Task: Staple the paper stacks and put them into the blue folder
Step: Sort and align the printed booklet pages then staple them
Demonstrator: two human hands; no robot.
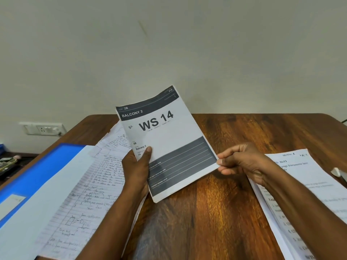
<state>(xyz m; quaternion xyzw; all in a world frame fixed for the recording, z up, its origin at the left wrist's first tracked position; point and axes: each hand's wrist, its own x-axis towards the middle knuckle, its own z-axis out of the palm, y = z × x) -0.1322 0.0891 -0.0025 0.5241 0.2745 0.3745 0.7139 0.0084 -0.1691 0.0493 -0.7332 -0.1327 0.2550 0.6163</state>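
Holding the stack [167, 139] up over the wooden table [216, 212], we have our left hand [138, 167] gripping its left edge, thumb on the cover, while our right hand [242, 159] pinches the near right corner. Near left, handwritten sheets [84, 199] lie on the open blue folder [35, 177]. Near right, under our forearm, sits another printed stack [308, 184]. Far left, a socket [44, 128] is on the wall [187, 53].

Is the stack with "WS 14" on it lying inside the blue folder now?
No, both hands hold the WS 14 stack up above the table, right of the blue folder.
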